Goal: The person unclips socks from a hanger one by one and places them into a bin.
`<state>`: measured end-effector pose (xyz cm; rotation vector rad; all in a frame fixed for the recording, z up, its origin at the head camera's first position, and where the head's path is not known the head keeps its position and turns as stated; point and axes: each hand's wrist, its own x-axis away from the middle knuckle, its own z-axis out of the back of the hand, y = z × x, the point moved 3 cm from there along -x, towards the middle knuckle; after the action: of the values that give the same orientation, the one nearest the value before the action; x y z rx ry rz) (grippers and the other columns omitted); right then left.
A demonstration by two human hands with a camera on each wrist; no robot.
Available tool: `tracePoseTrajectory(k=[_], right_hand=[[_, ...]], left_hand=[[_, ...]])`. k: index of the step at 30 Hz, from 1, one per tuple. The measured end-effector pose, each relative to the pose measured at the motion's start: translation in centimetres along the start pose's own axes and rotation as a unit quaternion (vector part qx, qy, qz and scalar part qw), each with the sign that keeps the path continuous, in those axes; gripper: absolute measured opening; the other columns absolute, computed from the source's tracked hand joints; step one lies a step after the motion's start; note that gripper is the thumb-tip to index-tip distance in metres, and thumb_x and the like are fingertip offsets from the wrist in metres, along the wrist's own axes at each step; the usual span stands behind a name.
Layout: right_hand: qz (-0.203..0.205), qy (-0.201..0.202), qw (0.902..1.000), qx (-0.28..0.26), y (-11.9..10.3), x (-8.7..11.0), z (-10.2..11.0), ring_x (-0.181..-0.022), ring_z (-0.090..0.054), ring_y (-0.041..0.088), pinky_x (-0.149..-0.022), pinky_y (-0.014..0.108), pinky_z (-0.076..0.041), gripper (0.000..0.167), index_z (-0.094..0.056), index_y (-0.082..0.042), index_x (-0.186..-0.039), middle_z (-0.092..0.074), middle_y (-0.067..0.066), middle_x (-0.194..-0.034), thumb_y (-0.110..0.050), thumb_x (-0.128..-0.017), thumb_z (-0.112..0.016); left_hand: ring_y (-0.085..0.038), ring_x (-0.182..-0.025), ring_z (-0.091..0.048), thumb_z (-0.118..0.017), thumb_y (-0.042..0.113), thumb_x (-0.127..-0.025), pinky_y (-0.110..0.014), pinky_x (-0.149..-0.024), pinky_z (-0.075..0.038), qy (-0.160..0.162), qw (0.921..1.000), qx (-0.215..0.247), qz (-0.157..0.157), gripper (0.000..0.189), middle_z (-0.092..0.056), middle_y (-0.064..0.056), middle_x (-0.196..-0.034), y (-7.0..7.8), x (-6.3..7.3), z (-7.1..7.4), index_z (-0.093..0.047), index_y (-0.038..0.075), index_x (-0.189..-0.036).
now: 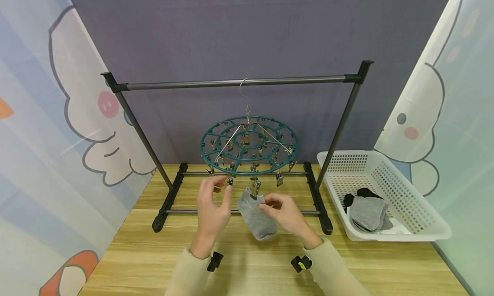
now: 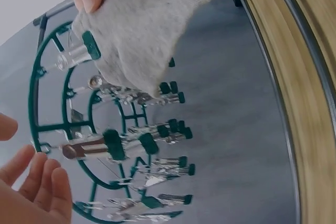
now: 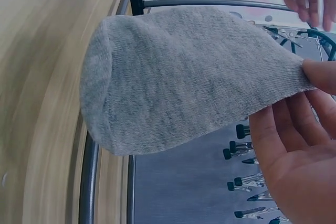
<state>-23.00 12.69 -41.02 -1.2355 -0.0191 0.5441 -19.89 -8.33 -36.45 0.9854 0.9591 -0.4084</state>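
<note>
Two hands work just below a round teal clip hanger [image 1: 249,144] that hangs by its hook from the top bar of a dark drying rack [image 1: 239,82] standing on the wooden counter [image 1: 254,266]. The right hand [image 1: 286,215] pinches the cuff edge of a grey sock [image 1: 257,217] between thumb and fingertips, while the sock's top edge is caught in one of the hanger's front clips [image 1: 255,188], so the sock hangs from the hanger's near rim with its toe end drooping toward the counter. In the right wrist view the sock [image 3: 184,74] spreads wide and limp from the thumb at its cuff, the toe rounded and free. The left hand [image 1: 213,210] is raised beside the sock, fingers loosely apart and holding nothing, its fingertips close to a neighbouring clip [image 1: 230,181] on the rim; the left wrist view shows the open fingers [image 2: 39,182] just beside the hanger's outer ring [image 2: 37,103], apart from the sock [image 2: 147,30]. To the right of the rack a white perforated basket [image 1: 405,188] sits on the counter, holding a folded grey sock [image 1: 368,212] along with some black [image 1: 364,194] and white pieces. Cartoon-printed panels stand at both sides, with a plain purple wall [image 1: 247,30] behind.
</note>
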Motion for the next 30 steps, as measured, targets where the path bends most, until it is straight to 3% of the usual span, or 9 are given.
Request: tracePoseTrajectory(k=[5, 8, 15, 22, 26, 30], right_hand=[[0.007, -0.002, 1.0, 0.003, -0.2, 0.0, 0.0, -0.082, -0.067, 0.02, -0.072, 0.028, -0.056, 0.014, -0.074, -0.001, -0.106, -0.072, 0.011, -0.1, -0.011, -0.098, -0.069], [0.008, -0.005, 0.9999, 0.001, -0.3, 0.1, 0.0, -0.084, -0.067, 0.023, -0.073, 0.029, -0.056, 0.015, -0.074, 0.0, -0.107, -0.072, 0.012, -0.101, -0.012, -0.098, -0.069], [0.017, -0.014, 0.9998, 0.003, -0.6, 0.4, 0.2, -0.089, -0.067, 0.024, -0.076, 0.031, -0.057, 0.017, -0.074, -0.001, -0.109, -0.072, 0.012, -0.104, -0.014, -0.099, -0.069], [0.033, -0.024, 0.9992, -0.002, -0.6, 0.4, 0.1, -0.09, -0.069, 0.021, -0.078, 0.031, -0.058, 0.016, -0.074, -0.002, -0.109, -0.072, 0.011, -0.105, -0.013, -0.1, -0.068], [0.032, -0.025, 0.9992, -0.004, -0.7, 0.4, 0.1, -0.089, -0.069, 0.02, -0.078, 0.031, -0.058, 0.016, -0.075, -0.004, -0.109, -0.072, 0.01, -0.104, -0.015, -0.099, -0.068], [0.032, -0.024, 0.9992, -0.003, -0.7, 0.4, 0.2, -0.088, -0.07, 0.02, -0.076, 0.032, -0.058, 0.016, -0.075, -0.004, -0.109, -0.072, 0.008, -0.103, -0.015, -0.099, -0.068]], left_hand=[[-0.029, -0.088, -0.059, -0.068, -0.003, -0.09, -0.038, -0.077, -0.051, -0.025, 0.9982, 0.008, -0.054, 0.023, -0.063, -0.014, -0.103, 1.1, 0.0, -0.8, -0.068, -0.002, -0.113], [-0.028, -0.09, -0.061, -0.068, -0.001, -0.092, -0.038, -0.079, -0.054, -0.062, 0.9967, 0.01, -0.051, 0.023, -0.063, -0.012, -0.104, 1.5, 0.3, -1.6, -0.067, 0.0, -0.115], [-0.027, -0.105, -0.063, -0.065, 0.009, -0.099, -0.046, -0.087, -0.055, -0.145, 0.9891, -0.003, 0.025, 0.025, -0.066, -0.014, -0.113, 1.9, 0.6, -3.3, -0.066, 0.0, -0.122], [-0.031, -0.12, -0.059, -0.052, 0.026, -0.108, -0.054, -0.098, -0.049, -0.208, 0.9713, 0.009, 0.115, 0.036, -0.065, -0.013, -0.128, 1.7, 0.2, -4.2, -0.063, 0.005, -0.135], [-0.033, -0.121, -0.059, -0.049, 0.026, -0.11, -0.056, -0.098, -0.048, -0.234, 0.9614, 0.03, 0.141, 0.038, -0.064, -0.013, -0.132, 1.4, 0.1, -4.4, -0.061, 0.003, -0.138], [-0.032, -0.117, -0.06, -0.049, 0.024, -0.11, -0.054, -0.096, -0.051, -0.241, 0.9561, 0.052, 0.158, 0.037, -0.064, -0.013, -0.131, 1.1, 0.0, -4.4, -0.062, 0.003, -0.137]])
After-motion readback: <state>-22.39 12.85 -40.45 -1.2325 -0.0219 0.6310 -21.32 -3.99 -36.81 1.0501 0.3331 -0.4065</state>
